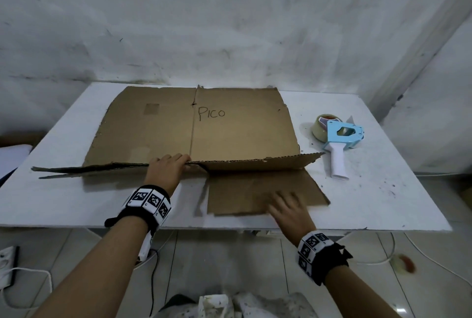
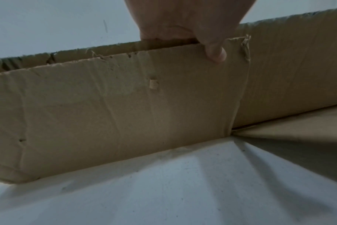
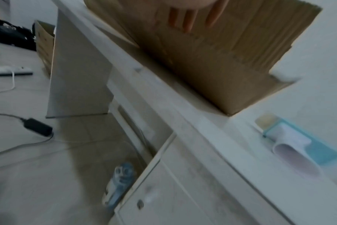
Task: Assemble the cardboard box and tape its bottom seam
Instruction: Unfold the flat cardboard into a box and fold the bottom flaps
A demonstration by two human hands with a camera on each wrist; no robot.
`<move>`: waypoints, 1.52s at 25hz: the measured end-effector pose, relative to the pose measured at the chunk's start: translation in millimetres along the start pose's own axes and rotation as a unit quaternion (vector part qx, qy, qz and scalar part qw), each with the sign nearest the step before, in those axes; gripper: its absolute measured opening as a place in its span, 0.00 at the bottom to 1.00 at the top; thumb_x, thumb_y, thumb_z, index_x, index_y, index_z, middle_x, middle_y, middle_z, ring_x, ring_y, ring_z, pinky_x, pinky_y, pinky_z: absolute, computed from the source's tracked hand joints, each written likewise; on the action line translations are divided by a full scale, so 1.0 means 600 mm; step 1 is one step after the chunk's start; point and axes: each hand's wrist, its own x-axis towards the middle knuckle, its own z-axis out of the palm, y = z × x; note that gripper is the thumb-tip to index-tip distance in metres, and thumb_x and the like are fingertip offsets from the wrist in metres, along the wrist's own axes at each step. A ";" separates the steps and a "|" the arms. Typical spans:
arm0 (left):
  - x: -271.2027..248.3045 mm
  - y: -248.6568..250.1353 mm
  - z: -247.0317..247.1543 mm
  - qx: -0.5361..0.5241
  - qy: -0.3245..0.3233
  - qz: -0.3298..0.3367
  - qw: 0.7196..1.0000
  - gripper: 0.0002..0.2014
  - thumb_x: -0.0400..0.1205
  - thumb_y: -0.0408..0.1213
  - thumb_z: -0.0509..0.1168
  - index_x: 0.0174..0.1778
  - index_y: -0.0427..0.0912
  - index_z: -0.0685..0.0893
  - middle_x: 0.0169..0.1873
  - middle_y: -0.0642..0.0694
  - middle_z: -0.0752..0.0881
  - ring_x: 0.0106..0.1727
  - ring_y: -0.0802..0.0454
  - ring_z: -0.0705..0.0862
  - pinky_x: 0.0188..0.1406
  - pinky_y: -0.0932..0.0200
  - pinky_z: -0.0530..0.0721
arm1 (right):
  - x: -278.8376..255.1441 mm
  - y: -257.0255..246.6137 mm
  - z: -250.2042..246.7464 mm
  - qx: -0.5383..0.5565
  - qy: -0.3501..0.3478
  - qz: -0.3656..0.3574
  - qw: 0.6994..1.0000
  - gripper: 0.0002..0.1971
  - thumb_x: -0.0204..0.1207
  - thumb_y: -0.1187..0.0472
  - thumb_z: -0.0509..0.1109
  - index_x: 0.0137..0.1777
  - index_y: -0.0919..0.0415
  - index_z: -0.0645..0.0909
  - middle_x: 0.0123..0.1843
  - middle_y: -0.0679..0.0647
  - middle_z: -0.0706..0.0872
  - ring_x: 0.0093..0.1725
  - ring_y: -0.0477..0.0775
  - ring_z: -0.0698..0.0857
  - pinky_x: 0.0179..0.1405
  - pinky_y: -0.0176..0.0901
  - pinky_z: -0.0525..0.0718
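Observation:
A flattened brown cardboard box (image 1: 229,128) marked "PICO" lies on the white table (image 1: 383,190). My left hand (image 1: 168,167) grips the near edge of its upper layer and lifts it slightly; in the left wrist view the thumb (image 2: 214,51) hooks over that cardboard edge (image 2: 125,99). My right hand (image 1: 288,206) lies flat with straight fingers on the near bottom flap (image 1: 242,190); the right wrist view shows its fingers (image 3: 188,19) on the flap (image 3: 221,60). A blue and white tape dispenser (image 1: 339,141) rests on the table to the right of the box.
A grey wall (image 1: 229,24) stands right behind the table. On the tiled floor below lie white cables (image 1: 25,279), a power adapter (image 3: 37,126) and another cardboard box (image 3: 44,45). Bare tabletop shows to the right of the dispenser and at the near left.

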 end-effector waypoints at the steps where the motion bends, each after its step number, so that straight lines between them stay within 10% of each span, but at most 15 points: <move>1: 0.001 -0.001 0.001 -0.001 0.002 0.000 1.000 0.12 0.85 0.34 0.54 0.61 0.48 0.77 0.57 0.49 0.85 0.57 0.46 0.81 0.54 0.52 0.71 | 0.008 0.001 -0.011 0.005 0.083 0.012 0.996 0.43 0.43 0.74 0.81 0.61 0.52 0.72 0.64 0.60 0.83 0.68 0.60 0.71 0.69 0.62 0.70; 5: -0.005 -0.001 0.000 0.004 -0.009 0.011 1.000 0.12 0.85 0.36 0.54 0.62 0.48 0.77 0.58 0.49 0.84 0.58 0.46 0.81 0.53 0.53 0.71 | 0.099 -0.008 -0.066 -0.046 0.211 0.075 0.974 0.61 0.52 0.86 0.63 0.82 0.47 0.43 0.84 0.59 0.42 0.84 0.58 0.39 0.78 0.67 0.36; 8: -0.004 -0.007 0.003 0.001 -0.030 0.025 0.999 0.14 0.85 0.41 0.54 0.66 0.48 0.75 0.62 0.49 0.82 0.61 0.47 0.80 0.55 0.53 0.71 | 0.177 -0.040 -0.112 -0.012 0.104 0.046 0.993 0.43 0.60 0.80 0.67 0.76 0.51 0.67 0.79 0.63 0.67 0.79 0.65 0.63 0.76 0.70 0.56; 12: -0.012 -0.025 -0.001 -0.042 -0.041 0.054 0.997 0.22 0.83 0.39 0.59 0.74 0.45 0.69 0.71 0.47 0.76 0.67 0.47 0.78 0.63 0.55 0.72 | 0.201 -0.054 -0.134 0.062 -0.041 0.039 0.996 0.12 0.79 0.62 0.59 0.61 0.55 0.78 0.57 0.57 0.87 0.56 0.60 0.85 0.55 0.46 0.73; 15: -0.020 -0.059 -0.021 -0.011 0.005 0.060 0.998 0.29 0.74 0.26 0.69 0.72 0.44 0.73 0.63 0.43 0.84 0.59 0.45 0.86 0.57 0.52 0.81 | 0.210 -0.038 -0.166 0.087 -0.010 0.032 0.996 0.12 0.81 0.55 0.59 0.60 0.55 0.79 0.56 0.57 0.87 0.55 0.61 0.85 0.53 0.46 0.74; 19: 0.009 -0.094 -0.118 0.014 0.132 0.073 0.988 0.11 0.62 0.33 0.80 0.36 0.41 0.87 0.24 0.41 0.88 0.23 0.42 0.86 0.19 0.56 0.84 | 0.252 -0.017 -0.271 0.075 0.051 0.011 0.996 0.10 0.78 0.54 0.63 0.55 0.55 0.80 0.53 0.55 0.88 0.54 0.60 0.85 0.49 0.46 0.74; 31: 0.161 -0.091 -0.477 0.051 0.416 0.083 0.904 0.13 0.79 0.36 0.65 0.56 0.35 0.81 0.49 0.33 0.86 0.52 0.34 0.83 0.56 0.40 0.74 | 0.359 0.048 -0.648 0.003 0.296 0.058 0.954 0.16 0.79 0.58 0.63 0.66 0.54 0.73 0.59 0.60 0.84 0.61 0.65 0.80 0.63 0.58 0.68; 38: 0.171 -0.090 -0.416 0.049 0.272 0.050 0.960 0.15 0.82 0.39 0.61 0.63 0.40 0.77 0.58 0.38 0.83 0.61 0.39 0.79 0.60 0.45 0.69 | 0.376 0.039 -0.561 0.046 0.192 0.077 0.977 0.16 0.78 0.59 0.63 0.66 0.53 0.72 0.60 0.58 0.83 0.61 0.62 0.78 0.64 0.60 0.66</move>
